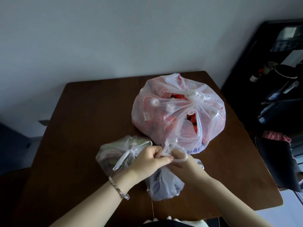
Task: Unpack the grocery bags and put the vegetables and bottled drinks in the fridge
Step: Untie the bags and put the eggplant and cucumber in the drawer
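Three knotted plastic bags sit on a dark wooden table (pixel 91 115). The big translucent bag (pixel 178 112) at the back holds red-labelled bottles with white caps. A small bag (pixel 114 153) on the left shows green vegetables inside. The nearest small bag (pixel 164 187) holds dark items I cannot make out. My left hand (pixel 150 161) and my right hand (pixel 182 161) both pinch that bag's tied handles (pixel 168 148) at the knot, fingers curled round the twisted plastic.
A black shelf unit (pixel 270 79) with kitchen items stands to the right of the table. A dark chair (pixel 278 163) with a pink cloth is at the right edge. The grey wall lies behind. The table's left half is bare wood.
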Demonstrator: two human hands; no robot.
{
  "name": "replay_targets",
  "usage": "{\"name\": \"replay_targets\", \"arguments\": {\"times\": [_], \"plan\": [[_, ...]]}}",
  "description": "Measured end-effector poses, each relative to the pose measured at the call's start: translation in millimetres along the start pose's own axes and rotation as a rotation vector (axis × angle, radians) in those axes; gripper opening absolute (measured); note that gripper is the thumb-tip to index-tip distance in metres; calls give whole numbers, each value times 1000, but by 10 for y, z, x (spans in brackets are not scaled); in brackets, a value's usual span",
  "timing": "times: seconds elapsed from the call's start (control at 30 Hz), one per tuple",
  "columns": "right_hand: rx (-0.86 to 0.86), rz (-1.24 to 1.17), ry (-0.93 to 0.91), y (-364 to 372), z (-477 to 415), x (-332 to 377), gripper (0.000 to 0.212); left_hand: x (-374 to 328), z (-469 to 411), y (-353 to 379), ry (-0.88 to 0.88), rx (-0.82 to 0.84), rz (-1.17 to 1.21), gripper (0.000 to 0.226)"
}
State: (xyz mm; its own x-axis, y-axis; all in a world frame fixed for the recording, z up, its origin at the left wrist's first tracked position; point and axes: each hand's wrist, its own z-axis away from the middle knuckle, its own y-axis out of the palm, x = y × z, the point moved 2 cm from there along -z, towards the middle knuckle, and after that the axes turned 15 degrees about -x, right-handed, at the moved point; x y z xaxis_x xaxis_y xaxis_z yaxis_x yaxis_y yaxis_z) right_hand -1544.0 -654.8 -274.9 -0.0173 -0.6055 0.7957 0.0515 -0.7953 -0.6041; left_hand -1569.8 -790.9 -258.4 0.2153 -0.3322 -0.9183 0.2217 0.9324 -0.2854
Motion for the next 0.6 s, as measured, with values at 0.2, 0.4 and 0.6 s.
{"name": "replay_targets", "arguments": {"times": [0.2, 0.4, 0.6], "plan": [[-70, -220, 155, 183, -179, 234, 22, 67, -54, -392, -153, -208, 113, 28], [-126, -608, 356, 167, -98, 164, 20, -12, 5, -594, -316, -246, 395, 21], [-423, -422, 411, -25, -27, 210, 41, -129, -58, -784, 96, -286, -209, 43]]}}
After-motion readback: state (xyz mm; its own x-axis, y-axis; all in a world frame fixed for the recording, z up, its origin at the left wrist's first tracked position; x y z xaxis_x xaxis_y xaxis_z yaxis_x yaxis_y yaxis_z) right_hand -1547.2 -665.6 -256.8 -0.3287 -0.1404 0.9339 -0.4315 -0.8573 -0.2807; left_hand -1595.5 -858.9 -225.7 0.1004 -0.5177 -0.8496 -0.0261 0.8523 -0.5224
